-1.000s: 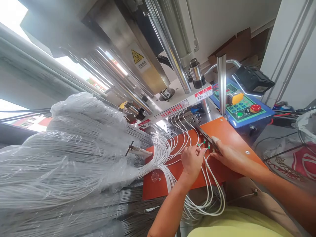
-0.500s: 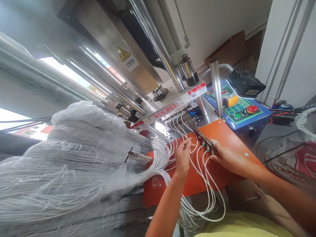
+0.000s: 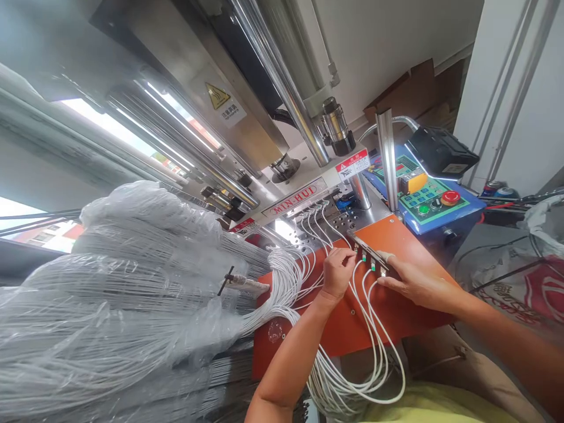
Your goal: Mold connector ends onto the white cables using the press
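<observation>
The thin white cable with a green plug end (image 3: 355,262) now sits at the narrow metal fixture bar (image 3: 372,258) on the orange work plate (image 3: 418,235); half a second ago the left hand (image 3: 338,272) pinched it further left, over the loose strands, and now that hand is closed on it beside the bar, so another end seems to be going into the row. The right hand (image 3: 412,284) lies flat, fingers pressing the bar, holding nothing. Behind stand the steel press (image 3: 282,147), a blue control panel (image 3: 429,200), plastic-wrapped cable bundles (image 3: 118,288).

place: factory workshop | signs: big metal press machine (image 3: 282,147) with warning sticker (image 3: 217,96) | blue button panel (image 3: 429,197) with red stop button (image 3: 450,196) | huge bagged pile of white wires (image 3: 123,294)
</observation>
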Demonstrator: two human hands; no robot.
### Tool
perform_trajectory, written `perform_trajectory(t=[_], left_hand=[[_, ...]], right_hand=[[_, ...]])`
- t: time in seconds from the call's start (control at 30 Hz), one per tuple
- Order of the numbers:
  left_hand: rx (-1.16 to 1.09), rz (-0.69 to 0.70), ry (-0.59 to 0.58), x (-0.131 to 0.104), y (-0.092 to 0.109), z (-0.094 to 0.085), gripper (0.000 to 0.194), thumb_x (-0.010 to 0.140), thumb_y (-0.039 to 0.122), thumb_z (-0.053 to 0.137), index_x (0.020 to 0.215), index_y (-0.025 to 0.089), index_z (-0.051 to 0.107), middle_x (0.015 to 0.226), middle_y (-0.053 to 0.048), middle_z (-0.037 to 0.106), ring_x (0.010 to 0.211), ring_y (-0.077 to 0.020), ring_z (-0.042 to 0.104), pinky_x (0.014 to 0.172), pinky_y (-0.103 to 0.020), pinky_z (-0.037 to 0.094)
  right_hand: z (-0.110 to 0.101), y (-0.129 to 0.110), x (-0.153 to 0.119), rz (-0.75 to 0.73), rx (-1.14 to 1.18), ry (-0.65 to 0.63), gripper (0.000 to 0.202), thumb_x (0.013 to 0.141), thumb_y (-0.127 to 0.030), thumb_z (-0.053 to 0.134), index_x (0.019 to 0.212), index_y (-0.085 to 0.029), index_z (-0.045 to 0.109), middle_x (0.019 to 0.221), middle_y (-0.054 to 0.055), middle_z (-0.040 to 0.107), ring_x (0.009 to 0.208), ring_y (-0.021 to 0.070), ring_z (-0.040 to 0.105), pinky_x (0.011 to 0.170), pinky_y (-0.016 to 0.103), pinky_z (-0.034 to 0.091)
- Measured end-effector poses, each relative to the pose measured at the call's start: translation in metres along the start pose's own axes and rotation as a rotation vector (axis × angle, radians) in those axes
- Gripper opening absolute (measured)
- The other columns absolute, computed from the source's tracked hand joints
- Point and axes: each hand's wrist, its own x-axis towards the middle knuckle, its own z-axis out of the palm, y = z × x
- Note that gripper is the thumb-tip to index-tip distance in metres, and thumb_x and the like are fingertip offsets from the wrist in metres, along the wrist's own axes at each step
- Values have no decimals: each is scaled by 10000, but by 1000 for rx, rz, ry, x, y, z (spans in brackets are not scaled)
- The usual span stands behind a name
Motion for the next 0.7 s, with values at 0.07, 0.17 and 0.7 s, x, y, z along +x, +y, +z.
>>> perform_trajectory(t=[0.07, 0.17, 0.7], left_hand=[[29, 42, -11, 0, -2, 0, 188, 817, 99, 563, 782, 227, 696, 809, -41, 693, 811, -190, 592, 805, -328, 466], [65, 94, -31, 0, -3, 0, 219, 827, 80, 531, 812, 226, 693, 823, -48, 689, 832, -196, 584, 806, -334, 469], [172, 329, -75, 4, -14, 1, 219, 891, 91, 493, 881, 199, 684, 850, -55, 708, 822, -190, 576, 801, -340, 487]], right_hand=[[1, 1, 0, 13, -24, 5, 407, 895, -459, 496, 1237, -239, 510, 928, 59, 695, 877, 278, 648, 802, 359, 477], [2, 2, 0, 12, -39, 6, 408, 897, -466, 495, 1233, -237, 513, 942, 64, 694, 856, 271, 645, 792, 355, 475], [-1, 1, 2, -8, -115, -13, 377, 899, -451, 500, 1196, -219, 507, 894, 65, 695, 804, 244, 649, 736, 319, 464]])
